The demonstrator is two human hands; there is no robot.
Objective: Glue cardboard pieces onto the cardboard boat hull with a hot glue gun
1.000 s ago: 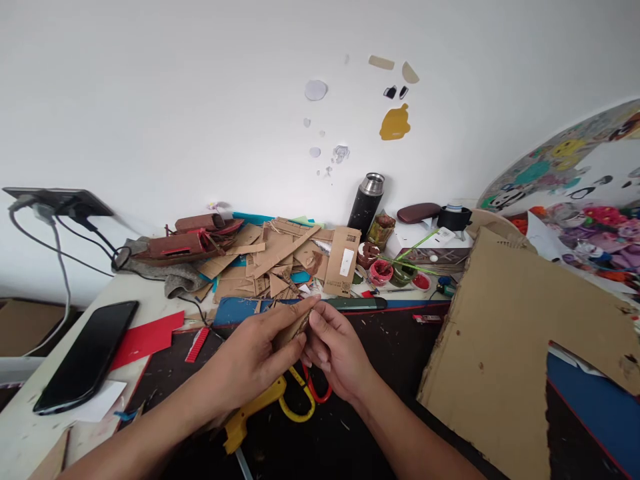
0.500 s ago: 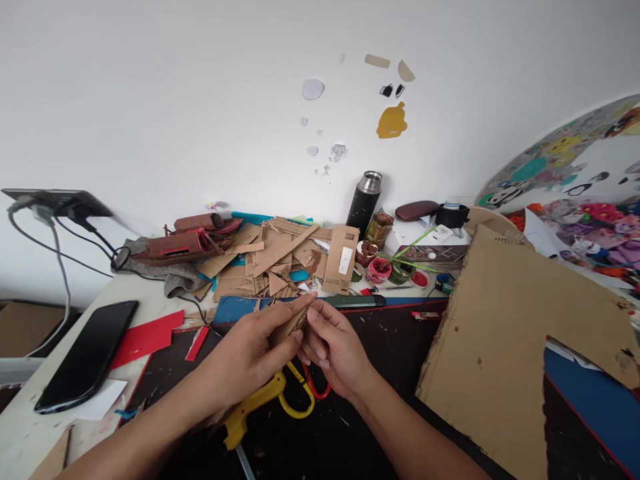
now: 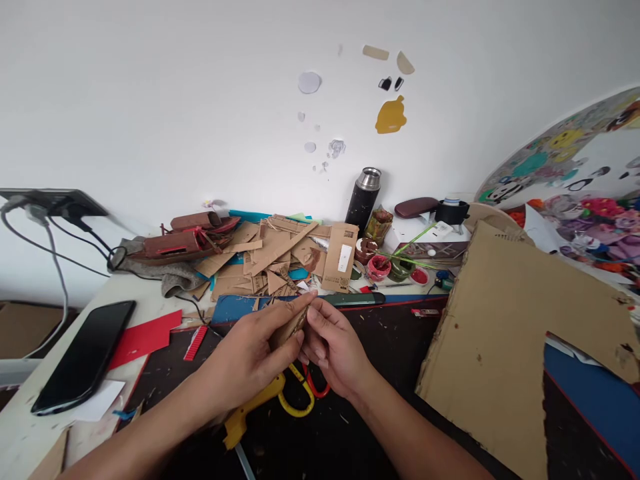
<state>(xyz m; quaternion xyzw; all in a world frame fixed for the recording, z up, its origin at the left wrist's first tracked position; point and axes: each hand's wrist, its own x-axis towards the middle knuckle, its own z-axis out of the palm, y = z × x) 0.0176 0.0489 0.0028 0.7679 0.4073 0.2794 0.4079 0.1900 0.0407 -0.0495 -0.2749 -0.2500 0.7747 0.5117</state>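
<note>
Cardboard piece (image 3: 289,329) held over dark mat (image 3: 320,443). Left hand (image 3: 257,347) clamps it, thumb near side, fingers stretched along far side; right hand (image 3: 334,343) pinches right end, thumb up, fingers curled. Glue gun (image 3: 254,405) and scissors (image 3: 299,413) lie close under hands; scraps (image 3: 284,249) beyond, big sheet (image 3: 500,340) at right. Hands cover most of piece; scissor blades hidden.

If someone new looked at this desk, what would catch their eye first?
Likely the left hand and right hand near the center, with a small cardboard piece held between them. Next, the big notched cardboard sheet at the right, and a reddish-brown model boat at the back left, beside a heap of cardboard scraps.
</note>
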